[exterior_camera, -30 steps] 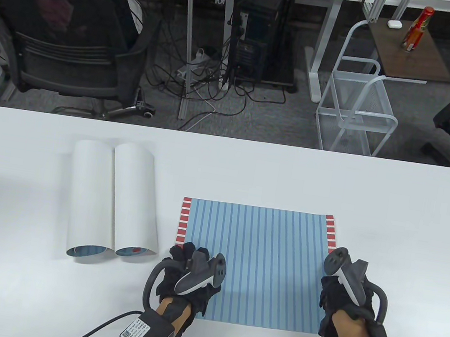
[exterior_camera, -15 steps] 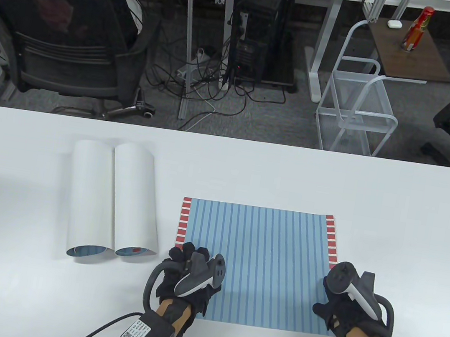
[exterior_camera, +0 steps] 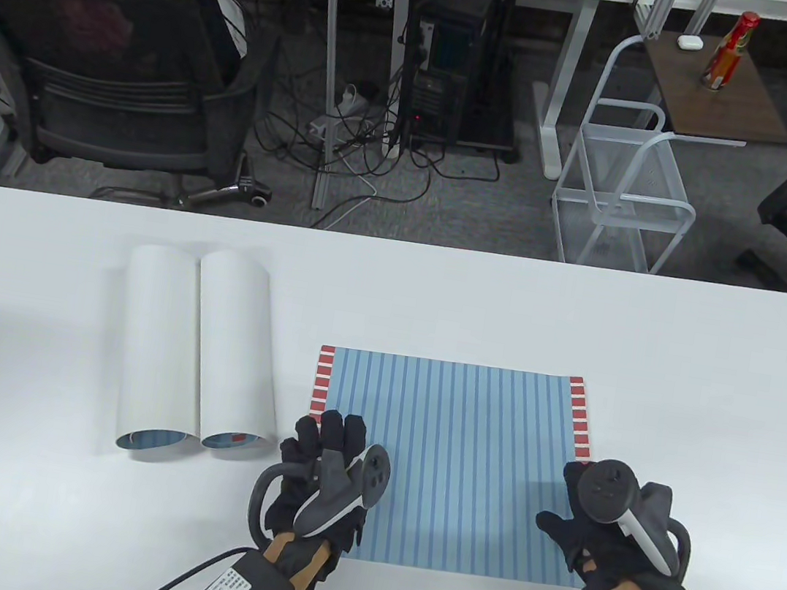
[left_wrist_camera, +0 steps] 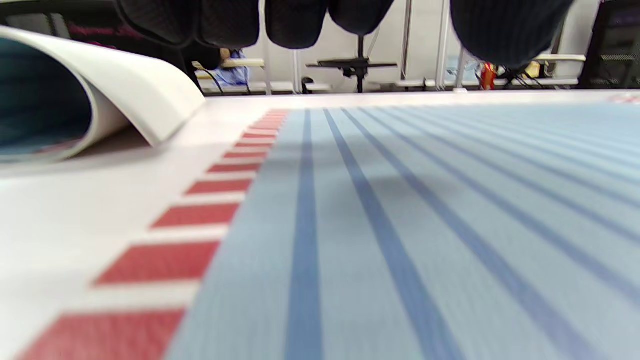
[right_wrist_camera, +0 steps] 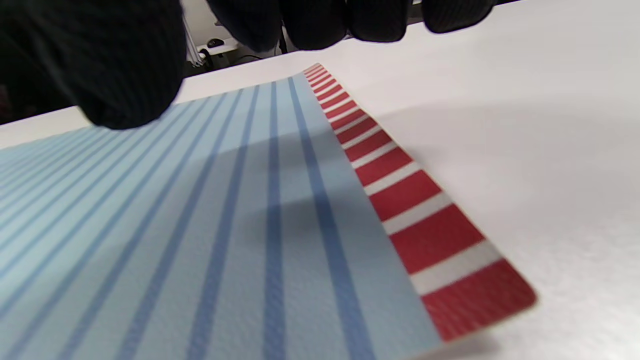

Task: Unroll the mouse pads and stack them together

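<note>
A blue-striped mouse pad with red-and-white end bands lies flat and unrolled on the white table. It also shows in the left wrist view and the right wrist view. Two rolled pads, white outside, lie side by side to its left: one and one. My left hand is at the pad's near left corner, fingers spread just above it. My right hand hovers over the pad's near right corner, fingers open, holding nothing.
The table's far edge runs across the middle of the table view. Beyond it are an office chair, a computer tower, cables and a white wire rack.
My right hand drew back toward the near edge and lifted off the pad's right side. My left hand's fingers spread and rose slightly at the left corner.
</note>
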`<state>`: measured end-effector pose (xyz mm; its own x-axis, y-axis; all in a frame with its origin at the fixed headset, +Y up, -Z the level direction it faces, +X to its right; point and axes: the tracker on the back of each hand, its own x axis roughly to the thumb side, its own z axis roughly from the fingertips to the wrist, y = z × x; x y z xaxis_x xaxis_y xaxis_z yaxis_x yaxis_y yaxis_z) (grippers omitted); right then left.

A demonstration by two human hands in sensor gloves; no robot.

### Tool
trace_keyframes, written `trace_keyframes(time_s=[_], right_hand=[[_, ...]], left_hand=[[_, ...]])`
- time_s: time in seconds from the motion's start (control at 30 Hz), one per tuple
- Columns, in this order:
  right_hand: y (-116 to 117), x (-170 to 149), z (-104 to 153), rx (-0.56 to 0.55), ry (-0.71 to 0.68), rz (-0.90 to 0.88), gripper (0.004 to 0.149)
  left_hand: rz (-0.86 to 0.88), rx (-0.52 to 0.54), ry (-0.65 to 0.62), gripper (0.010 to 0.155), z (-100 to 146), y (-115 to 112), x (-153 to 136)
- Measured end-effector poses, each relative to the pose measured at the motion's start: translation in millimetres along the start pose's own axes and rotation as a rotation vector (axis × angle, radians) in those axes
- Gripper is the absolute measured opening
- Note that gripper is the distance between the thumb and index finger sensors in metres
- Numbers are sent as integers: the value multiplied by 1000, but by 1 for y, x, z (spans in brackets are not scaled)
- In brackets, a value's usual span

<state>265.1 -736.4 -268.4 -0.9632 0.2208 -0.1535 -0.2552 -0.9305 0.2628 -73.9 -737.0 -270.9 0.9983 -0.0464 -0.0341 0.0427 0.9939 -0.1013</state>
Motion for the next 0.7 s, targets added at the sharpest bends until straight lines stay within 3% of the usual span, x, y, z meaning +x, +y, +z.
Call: trace_keyframes(time_s=[0.33,0.7], right_hand=[[-5,11,6,-18,-70,-64,81],[-5,9,5,-25,-71,-96,81]], left_hand=[[138,76,295,88,-29,23,-54],[-50,-113,605,95,-89,7,-92]])
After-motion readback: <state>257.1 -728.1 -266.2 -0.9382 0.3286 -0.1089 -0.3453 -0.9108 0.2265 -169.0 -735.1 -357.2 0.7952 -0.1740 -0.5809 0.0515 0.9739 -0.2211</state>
